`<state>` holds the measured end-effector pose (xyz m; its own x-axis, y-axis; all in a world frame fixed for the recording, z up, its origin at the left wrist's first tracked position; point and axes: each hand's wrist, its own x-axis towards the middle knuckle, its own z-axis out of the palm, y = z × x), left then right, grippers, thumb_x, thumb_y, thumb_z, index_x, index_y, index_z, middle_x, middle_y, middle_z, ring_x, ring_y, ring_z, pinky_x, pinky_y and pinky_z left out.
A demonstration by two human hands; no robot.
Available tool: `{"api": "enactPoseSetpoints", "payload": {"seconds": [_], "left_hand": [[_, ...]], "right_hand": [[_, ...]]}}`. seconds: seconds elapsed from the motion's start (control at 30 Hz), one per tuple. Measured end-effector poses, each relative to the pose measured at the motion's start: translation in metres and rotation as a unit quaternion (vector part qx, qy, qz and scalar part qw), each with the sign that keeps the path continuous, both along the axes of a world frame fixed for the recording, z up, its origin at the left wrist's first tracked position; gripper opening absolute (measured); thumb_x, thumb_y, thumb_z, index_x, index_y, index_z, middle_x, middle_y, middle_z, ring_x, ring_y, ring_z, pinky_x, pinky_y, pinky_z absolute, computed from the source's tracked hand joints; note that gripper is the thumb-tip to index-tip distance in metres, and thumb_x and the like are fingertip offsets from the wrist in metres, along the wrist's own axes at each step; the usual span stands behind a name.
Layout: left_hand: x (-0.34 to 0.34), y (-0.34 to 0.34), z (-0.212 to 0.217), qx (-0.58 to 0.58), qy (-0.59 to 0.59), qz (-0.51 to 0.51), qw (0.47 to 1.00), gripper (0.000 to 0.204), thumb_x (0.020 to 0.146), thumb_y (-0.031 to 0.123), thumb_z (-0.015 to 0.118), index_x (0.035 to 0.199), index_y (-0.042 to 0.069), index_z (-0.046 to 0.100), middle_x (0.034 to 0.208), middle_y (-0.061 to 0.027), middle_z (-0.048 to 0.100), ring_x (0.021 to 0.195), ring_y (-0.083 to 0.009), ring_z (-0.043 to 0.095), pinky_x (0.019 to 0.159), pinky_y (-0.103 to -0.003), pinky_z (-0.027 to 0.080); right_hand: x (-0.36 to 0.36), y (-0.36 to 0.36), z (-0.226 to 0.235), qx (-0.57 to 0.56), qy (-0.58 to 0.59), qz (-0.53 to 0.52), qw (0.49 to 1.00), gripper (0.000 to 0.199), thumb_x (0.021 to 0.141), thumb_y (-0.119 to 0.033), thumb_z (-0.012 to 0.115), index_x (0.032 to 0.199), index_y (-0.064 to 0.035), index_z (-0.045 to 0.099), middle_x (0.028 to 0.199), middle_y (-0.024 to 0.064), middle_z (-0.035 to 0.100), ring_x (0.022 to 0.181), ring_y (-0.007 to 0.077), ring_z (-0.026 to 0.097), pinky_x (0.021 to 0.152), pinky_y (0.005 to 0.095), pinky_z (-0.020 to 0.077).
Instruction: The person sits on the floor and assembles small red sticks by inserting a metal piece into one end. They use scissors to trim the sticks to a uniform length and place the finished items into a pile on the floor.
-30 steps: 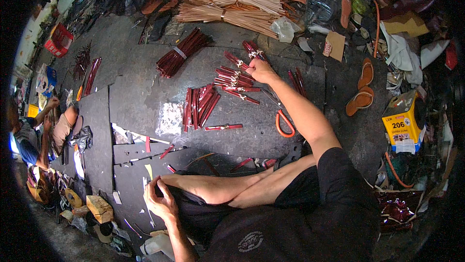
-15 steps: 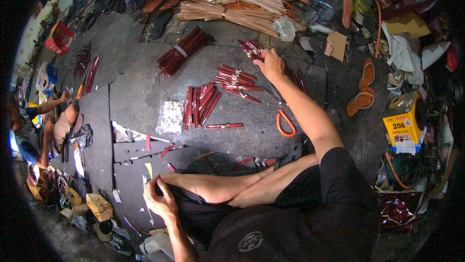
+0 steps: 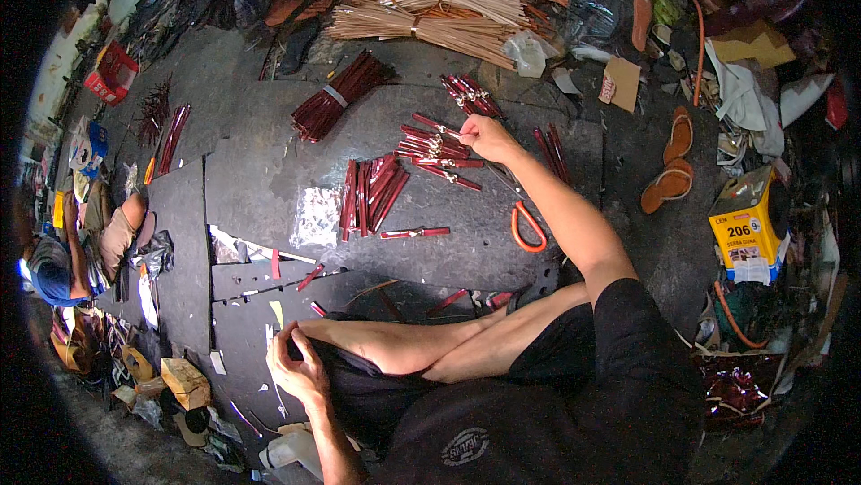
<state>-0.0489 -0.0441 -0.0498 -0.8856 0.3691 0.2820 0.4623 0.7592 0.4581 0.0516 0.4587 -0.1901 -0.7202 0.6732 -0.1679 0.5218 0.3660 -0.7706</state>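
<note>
Thin dark-red leather strips [image 3: 437,148] lie piled mid-floor; the right hand [image 3: 482,133] pinches one in closed fingers, seemingly sorting. The left hand [image 3: 300,368] rests curled by the knee, gripping nothing visible.

The red strips [image 3: 437,146] under the right hand [image 3: 482,135] look glossy, like coated leather or plastic, with small metal clips. They lie on a matt, dark rubbery mat [image 3: 269,171]. Near its far edge, the tan sticks [image 3: 430,18] look like dry, matt cane. The scissors [image 3: 527,225] have smooth orange plastic handles.
</note>
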Motion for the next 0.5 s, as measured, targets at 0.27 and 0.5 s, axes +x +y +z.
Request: {"api": "enactPoseSetpoints", "payload": {"seconds": [0.27,0.5], "left_hand": [[0.002,0.003,0.004,0.001,-0.004,0.002,1.0,0.014,0.09,0.017,0.061,0.093,0.005,0.069,0.086,-0.0114,0.067,0.081,-0.031,0.063,0.08,-0.039,0.048],[0.0,0.001,0.001,0.002,0.01,-0.008,1.0,0.014,0.09,0.016,0.061,0.093,0.005,0.069,0.086,-0.0115,0.067,0.081,-0.0311,0.063,0.08,-0.04,0.048]], "right_hand": [[-0.001,-0.019,0.0,0.1,-0.06,0.044,0.992,0.024,0.08,-0.019,0.077,0.091,-0.0013,0.065,0.09,0.0147,0.069,0.085,0.0255,0.068,0.074,0.0376,0.0521],[-0.005,-0.026,-0.002,0.136,-0.076,0.019,0.988,0.028,0.078,-0.021,0.078,0.092,-0.0007,0.065,0.09,0.0156,0.07,0.087,0.03,0.068,0.075,0.0404,0.0524]]}}
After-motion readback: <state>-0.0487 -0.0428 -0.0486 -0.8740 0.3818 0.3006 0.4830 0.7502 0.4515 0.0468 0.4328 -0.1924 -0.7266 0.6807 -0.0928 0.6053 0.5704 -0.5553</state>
